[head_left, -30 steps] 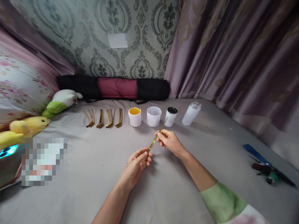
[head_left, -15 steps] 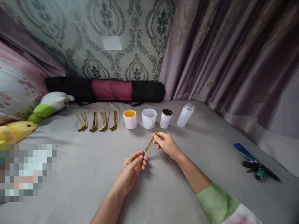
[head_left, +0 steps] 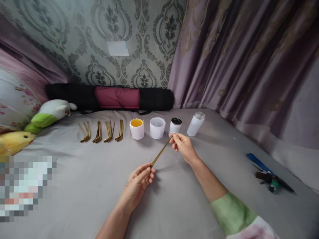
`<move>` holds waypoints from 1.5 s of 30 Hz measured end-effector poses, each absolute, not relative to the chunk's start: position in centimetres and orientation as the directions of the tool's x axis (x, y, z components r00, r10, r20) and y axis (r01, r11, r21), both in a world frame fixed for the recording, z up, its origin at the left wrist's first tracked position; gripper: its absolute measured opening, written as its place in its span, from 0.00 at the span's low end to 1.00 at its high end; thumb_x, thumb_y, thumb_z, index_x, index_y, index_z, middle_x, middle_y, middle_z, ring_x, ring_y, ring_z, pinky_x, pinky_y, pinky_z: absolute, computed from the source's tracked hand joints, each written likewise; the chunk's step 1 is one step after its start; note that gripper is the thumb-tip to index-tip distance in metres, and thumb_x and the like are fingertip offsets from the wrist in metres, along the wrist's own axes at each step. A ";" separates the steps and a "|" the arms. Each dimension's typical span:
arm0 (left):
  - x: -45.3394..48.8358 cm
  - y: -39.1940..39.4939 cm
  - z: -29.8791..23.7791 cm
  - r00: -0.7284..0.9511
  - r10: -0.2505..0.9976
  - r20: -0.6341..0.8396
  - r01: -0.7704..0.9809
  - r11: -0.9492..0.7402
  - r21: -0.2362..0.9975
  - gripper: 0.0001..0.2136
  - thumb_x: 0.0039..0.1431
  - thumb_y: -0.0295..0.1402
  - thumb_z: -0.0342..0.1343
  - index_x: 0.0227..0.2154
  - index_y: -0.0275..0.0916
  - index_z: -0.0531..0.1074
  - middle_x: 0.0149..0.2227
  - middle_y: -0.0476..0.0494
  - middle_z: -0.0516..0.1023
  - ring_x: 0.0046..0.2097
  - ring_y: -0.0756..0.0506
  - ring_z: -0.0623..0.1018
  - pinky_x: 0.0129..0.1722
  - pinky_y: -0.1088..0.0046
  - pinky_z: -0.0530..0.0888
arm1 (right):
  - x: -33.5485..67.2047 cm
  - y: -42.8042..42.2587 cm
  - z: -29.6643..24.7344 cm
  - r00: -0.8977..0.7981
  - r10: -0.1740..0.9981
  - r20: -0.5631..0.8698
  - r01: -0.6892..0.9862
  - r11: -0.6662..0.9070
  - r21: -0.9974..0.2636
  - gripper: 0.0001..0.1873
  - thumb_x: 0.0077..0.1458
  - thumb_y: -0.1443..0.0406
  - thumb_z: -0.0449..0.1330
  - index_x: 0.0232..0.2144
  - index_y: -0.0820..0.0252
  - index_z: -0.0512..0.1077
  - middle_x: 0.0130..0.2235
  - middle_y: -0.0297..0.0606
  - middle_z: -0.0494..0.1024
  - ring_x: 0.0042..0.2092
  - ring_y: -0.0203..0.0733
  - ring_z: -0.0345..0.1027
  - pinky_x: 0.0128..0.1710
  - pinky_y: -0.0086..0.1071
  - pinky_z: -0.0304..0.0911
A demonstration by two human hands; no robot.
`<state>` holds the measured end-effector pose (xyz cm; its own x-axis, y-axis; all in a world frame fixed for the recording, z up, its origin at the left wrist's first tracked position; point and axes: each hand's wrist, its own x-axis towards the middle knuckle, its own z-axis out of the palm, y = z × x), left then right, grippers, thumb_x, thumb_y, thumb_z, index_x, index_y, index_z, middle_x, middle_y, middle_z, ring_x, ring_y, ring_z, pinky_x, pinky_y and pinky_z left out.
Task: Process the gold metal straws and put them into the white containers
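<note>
Your left hand is closed, thumb against fingers, on the near end of a gold strip, and your right hand pinches its far tip. The strip slants across the space in front of the dark-mouthed can, its far tip close to the can and its near end in front and to the left. Whether your right fingers touch the can, I can't tell.

The step in hand looks like working one strip lengthwise between two grips. Your next move calls for a steady left hand, a light right pinch, since the tip looks thin, and care that your right knuckles don't knock the can.

Just left of the can stands a pale cup; farther left, a cup with yellow inside; farthest left, four bunches of gold strips. Right of the can, a jar holds a thin stick.
</note>
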<state>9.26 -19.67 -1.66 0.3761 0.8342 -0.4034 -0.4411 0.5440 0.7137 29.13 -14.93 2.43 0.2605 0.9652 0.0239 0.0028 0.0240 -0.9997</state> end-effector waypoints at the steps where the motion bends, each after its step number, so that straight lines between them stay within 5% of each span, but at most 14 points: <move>1: 9.3 -19.7 -1.7 0.376 0.834 -0.404 -0.442 0.545 0.713 0.14 0.48 0.28 0.58 0.39 0.31 0.69 0.32 0.41 0.73 0.29 0.53 0.71 0.28 0.79 0.68 | 29.3 -14.9 2.6 0.276 0.961 0.025 -0.001 0.027 -1.000 0.16 0.48 0.55 0.53 0.31 0.62 0.68 0.25 0.32 0.68 0.20 0.27 0.57 0.15 0.23 0.50; 45: 8.9 -19.3 -1.7 0.396 0.820 -0.414 -0.496 0.570 0.655 0.12 0.50 0.25 0.56 0.39 0.30 0.70 0.32 0.40 0.72 0.30 0.53 0.71 0.30 0.78 0.71 | 31.8 -14.6 4.8 0.339 0.938 0.070 -0.013 0.079 -0.997 0.13 0.46 0.57 0.56 0.26 0.62 0.66 0.22 0.32 0.67 0.18 0.26 0.55 0.14 0.22 0.48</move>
